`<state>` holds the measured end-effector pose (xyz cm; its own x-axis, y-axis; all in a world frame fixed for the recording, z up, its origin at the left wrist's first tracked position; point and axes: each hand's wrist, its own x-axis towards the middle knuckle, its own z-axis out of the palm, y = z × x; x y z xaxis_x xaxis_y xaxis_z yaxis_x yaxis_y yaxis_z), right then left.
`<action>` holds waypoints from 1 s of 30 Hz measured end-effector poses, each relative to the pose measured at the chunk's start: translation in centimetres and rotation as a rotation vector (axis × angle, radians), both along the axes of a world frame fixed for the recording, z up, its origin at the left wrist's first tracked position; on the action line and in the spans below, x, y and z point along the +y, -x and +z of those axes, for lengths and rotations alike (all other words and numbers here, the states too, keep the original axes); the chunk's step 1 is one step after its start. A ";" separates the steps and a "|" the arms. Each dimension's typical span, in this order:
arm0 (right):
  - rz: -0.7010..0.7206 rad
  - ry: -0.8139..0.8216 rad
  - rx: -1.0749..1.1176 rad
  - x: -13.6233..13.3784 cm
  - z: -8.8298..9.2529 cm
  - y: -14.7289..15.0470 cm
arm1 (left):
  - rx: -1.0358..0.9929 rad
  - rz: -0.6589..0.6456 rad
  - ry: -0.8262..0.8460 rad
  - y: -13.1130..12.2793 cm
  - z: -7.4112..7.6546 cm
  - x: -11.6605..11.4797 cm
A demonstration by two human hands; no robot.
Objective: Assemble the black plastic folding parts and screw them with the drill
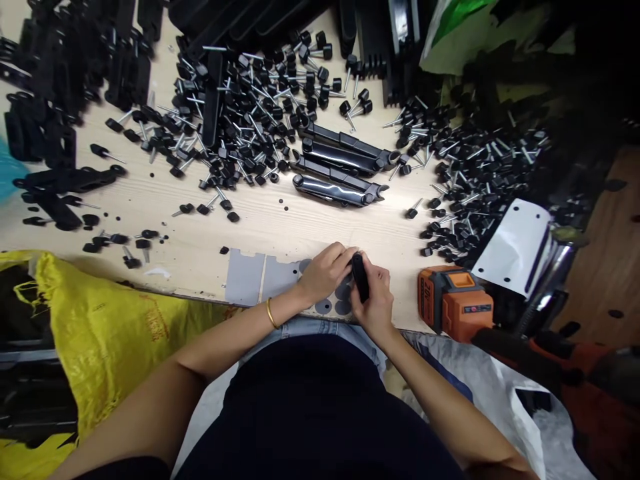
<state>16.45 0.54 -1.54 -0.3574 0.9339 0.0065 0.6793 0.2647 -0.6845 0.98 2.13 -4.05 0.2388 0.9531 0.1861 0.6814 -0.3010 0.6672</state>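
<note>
Head view shows us one slim black part [361,279], held upright-looking over the front of the table [280,230], near the edge closest to the lap. Our right hand [374,293] grasps it between thumb and fingers, while the fingers of our left hand [324,272] are bent close against its upper end; whether they pinch it or only steady it, we cannot tell. Just below the hands lie gray discs [324,307], partly covered by them, with gray sheets [243,277] beside these on the left. So near the edge, we judge that the part could drop into the lap if the fingertips slipped on its narrow body, and a dragging wrist could sweep the thin discs off the table. Farther out, four folded black stands [336,189] lie side by side; reaching carelessly across them might knock them askew. Beyond and left of them spreads a heap of knobbed screws [250,127], with another heap [470,173] to the right; being loose, stray ones could roll in among the work if jostled. To our right, an orange power tool [457,300] sits at the table's edge, where a swinging right forearm could bump it. A yellow sack [105,333] bulges at the left.
</note>
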 end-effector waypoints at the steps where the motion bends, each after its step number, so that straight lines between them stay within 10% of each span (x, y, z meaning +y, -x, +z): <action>1: -0.008 -0.003 -0.003 0.0 -0.2 0.0 | 0.003 0.008 0.005 0.1 0.0 0.1; 10: -0.092 -0.086 -0.052 -1.7 1.7 0.2 | 0.041 0.045 -0.053 -0.6 -0.5 -0.1; 18: -0.679 -0.265 -0.375 -9.6 6.8 -12.9 | -0.081 0.048 -0.119 -0.5 -1.1 -0.4; 30: -0.887 -0.123 -0.127 -3.8 6.9 -12.9 | -0.146 0.064 -0.120 -0.8 -2.9 -0.4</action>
<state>29.31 -3.30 5.32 0.4892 0.8619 0.1338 0.7371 -0.3265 -0.5916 1.80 1.71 -6.98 0.1409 0.9344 0.3271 0.6004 -0.3433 0.7222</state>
